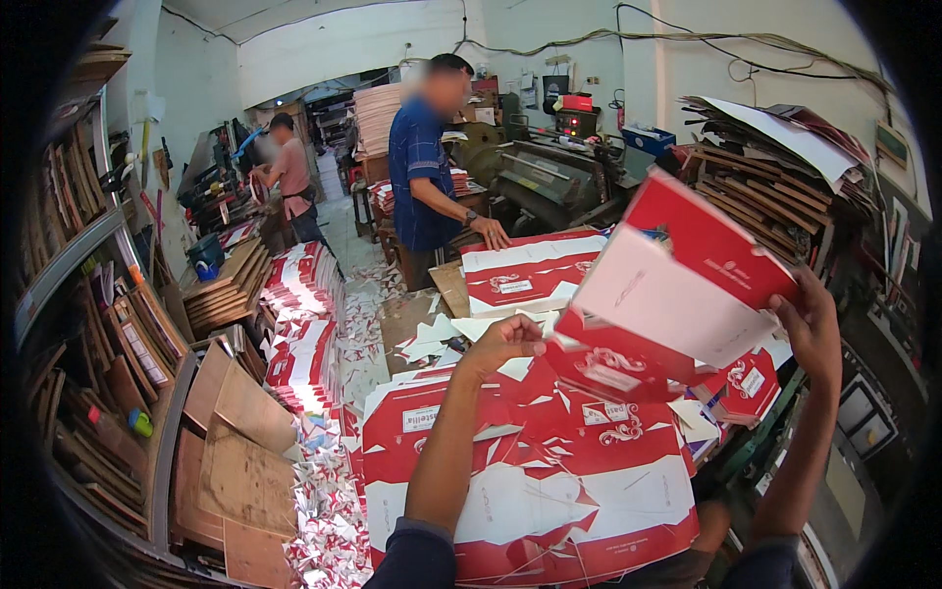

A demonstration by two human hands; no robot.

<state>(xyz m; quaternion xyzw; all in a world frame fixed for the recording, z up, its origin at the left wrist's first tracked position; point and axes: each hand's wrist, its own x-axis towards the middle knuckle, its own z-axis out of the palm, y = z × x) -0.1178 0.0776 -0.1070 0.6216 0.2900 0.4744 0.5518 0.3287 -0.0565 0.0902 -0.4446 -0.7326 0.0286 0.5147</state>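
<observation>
A red and white printed cardboard sheet (672, 294) is held up and tilted above the work table. My right hand (812, 319) grips its right edge, thumb on the near face. At the sheet's lower left edge, my left hand (502, 344) is closed in a pinch. Below it lie large uncut red and white printed sheets (618, 491), with cut lines and white scraps across them. A smaller stack of printed cardboard pieces (751, 385) sits under the right side of the raised sheet.
Across the table a co-worker in blue (424, 167) rests a hand by a stack of printed sheets (530, 270). Paper scraps (329, 501) cover the floor at left, beside piled sheets (299, 353). Wooden boards (245, 442) lean by a shelf. Another person (291, 167) stands farther back.
</observation>
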